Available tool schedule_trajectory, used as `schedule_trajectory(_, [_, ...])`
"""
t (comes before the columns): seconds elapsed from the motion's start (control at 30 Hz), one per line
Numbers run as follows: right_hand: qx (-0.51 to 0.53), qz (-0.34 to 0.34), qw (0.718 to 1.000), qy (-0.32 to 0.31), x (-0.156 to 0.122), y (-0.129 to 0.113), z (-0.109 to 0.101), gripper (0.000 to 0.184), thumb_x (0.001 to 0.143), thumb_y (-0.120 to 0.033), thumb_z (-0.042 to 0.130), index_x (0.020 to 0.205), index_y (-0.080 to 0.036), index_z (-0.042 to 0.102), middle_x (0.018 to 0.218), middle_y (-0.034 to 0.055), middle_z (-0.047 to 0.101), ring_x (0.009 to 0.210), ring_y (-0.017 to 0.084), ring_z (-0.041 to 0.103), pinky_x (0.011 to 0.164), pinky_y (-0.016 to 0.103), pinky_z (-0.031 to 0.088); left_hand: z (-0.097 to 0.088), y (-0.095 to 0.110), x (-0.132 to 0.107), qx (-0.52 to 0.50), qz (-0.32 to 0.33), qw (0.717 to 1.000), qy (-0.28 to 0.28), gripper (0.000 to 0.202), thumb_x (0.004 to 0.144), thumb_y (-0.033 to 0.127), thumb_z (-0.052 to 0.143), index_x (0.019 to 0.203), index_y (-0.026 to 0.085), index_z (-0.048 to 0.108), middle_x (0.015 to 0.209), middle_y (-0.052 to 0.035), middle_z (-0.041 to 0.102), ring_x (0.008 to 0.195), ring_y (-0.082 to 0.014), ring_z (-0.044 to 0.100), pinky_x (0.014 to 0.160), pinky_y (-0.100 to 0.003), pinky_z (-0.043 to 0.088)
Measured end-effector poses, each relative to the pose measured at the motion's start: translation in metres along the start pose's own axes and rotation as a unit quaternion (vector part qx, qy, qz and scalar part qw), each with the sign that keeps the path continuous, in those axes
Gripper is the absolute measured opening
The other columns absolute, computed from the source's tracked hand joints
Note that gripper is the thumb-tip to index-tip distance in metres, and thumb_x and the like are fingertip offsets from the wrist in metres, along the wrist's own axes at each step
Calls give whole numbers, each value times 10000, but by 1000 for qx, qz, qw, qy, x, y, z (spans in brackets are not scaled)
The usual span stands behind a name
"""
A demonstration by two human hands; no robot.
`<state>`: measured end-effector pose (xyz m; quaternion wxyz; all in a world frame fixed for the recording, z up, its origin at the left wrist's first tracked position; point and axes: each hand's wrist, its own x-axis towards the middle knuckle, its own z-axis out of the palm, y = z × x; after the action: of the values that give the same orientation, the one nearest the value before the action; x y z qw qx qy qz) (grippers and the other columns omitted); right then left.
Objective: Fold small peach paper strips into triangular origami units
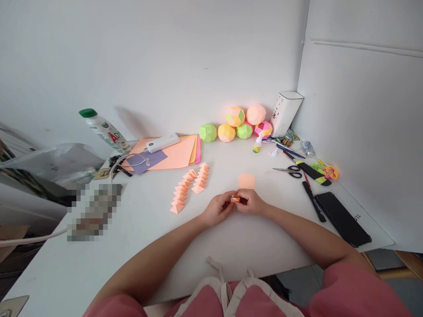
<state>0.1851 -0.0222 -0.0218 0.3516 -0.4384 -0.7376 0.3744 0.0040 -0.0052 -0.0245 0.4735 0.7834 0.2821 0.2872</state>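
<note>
Between my two hands is a small folded piece of orange paper (235, 200), pinched at both sides. My left hand (218, 208) has its fingers closed on the left end, and my right hand (251, 202) grips the right end. Just beyond my fingers lies a flat peach paper square (246, 181) with rounded corners. To the left, two rows of folded peach paper pieces (180, 193) stand on the white table (211, 246). My fingers hide part of the held paper's shape.
Several faceted paper balls (226, 132) sit by the back wall, near a small glue bottle (257, 144). Scissors (291, 171), a utility knife (312, 171) and a black phone (343, 219) lie right. Coloured paper sheets (178, 154) and a white bottle (107, 131) are at left.
</note>
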Motion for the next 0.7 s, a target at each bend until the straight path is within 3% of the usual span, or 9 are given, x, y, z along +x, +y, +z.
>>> schedule_trajectory(0.27, [-2, -4, 1000, 22, 0, -2, 0, 66, 657, -125, 493, 611, -171, 495, 592, -20, 444, 511, 91, 385, 457, 224, 320, -1, 6, 0, -63, -56, 996, 20, 383, 812, 339, 474, 1165, 191, 482, 604, 46, 362, 540, -103, 345, 535, -237, 332])
schedule_trajectory(0.43, [21, 17, 999, 31, -1, -2, -3, 65, 657, -124, 488, 619, -175, 474, 603, -20, 482, 501, 88, 397, 467, 227, 335, -2, 1, -2, -70, -79, 994, 37, 366, 826, 317, 439, 1168, 192, 475, 606, 54, 308, 535, -99, 309, 525, -230, 311])
schedule_trajectory(0.6, [83, 27, 996, -7, -2, -1, -6, 122, 734, -212, 538, 841, -183, 487, 634, -32, 498, 542, 97, 464, 493, 220, 384, -2, -4, -3, -49, -57, 997, 33, 350, 854, 310, 401, 1177, 192, 465, 607, 51, 339, 535, -98, 325, 534, -229, 318])
schedule_trajectory(0.7, [39, 6, 999, -19, -1, 2, -5, 150, 757, -288, 575, 819, -168, 510, 683, -9, 511, 559, 95, 453, 498, 222, 391, -1, -6, -2, -44, -34, 998, 21, 352, 868, 302, 383, 1196, 185, 436, 631, 38, 400, 558, -104, 367, 552, -234, 339])
